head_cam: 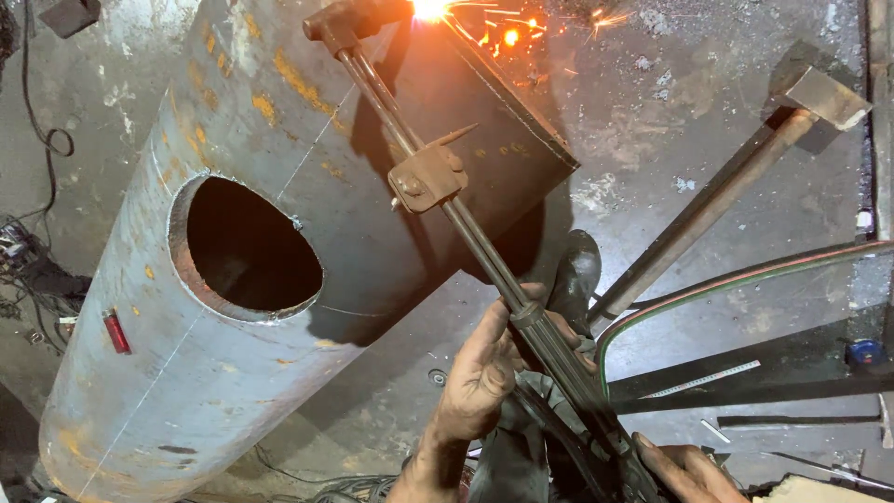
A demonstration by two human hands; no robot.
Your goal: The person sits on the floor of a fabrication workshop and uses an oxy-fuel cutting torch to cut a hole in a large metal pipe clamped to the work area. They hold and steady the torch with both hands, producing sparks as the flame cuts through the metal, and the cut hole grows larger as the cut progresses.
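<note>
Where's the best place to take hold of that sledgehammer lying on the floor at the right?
Grip the sledgehammer low on its long wooden handle, near the end beside the black shoe, coming from above. The heavy steel head lies far off at the upper right, near the sparks, while the handle end points toward the person and lies bare, probably within easier reach.

A sledgehammer (819,98) lies on the concrete floor (652,112), its long handle slanting down to the left. Below it, a metal ruler (705,379) and dark flat steel bars (745,391) rest on the floor. A small red marker (115,333) sits on the side. Tangled cables (28,270) lie at the far left.
</note>
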